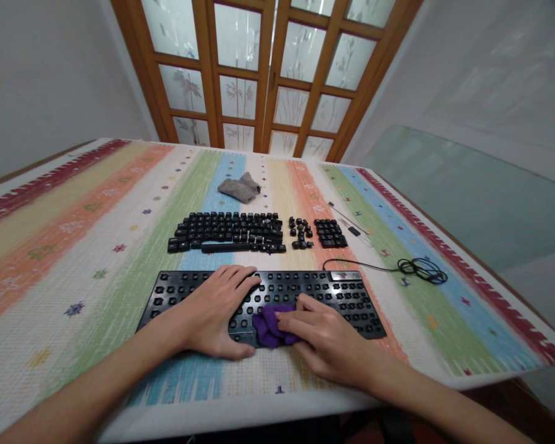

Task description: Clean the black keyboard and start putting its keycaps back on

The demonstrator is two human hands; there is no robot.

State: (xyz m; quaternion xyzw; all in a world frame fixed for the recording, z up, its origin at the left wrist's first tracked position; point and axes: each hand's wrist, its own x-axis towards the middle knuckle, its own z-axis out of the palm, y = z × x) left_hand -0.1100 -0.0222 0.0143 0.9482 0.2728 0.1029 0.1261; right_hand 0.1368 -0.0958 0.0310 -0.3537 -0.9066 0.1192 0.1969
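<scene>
A black keyboard base (351, 302) stripped of its keycaps lies flat at the table's near side. Across its left-middle part rests my left hand (219, 308), fingers stretched over the base and thumb at the near edge. My right hand (321, 333) pinches a bunched purple cloth (271, 324) and presses it on the base near the front edge, right of the left thumb. The cloth hides the part of the base beneath it. Beyond the base, the removed black keycaps (231, 228) are laid out in keyboard order, with a number-pad group (330, 233) on the right.
A folded grey cloth (240, 188) lies behind the keycaps. To the right are thin tools (349, 217), a small black piece (354, 231) and the coiled cable (420, 270). A striped tablecloth (97, 246) covers the table. Wooden glass doors (263, 74) stand behind.
</scene>
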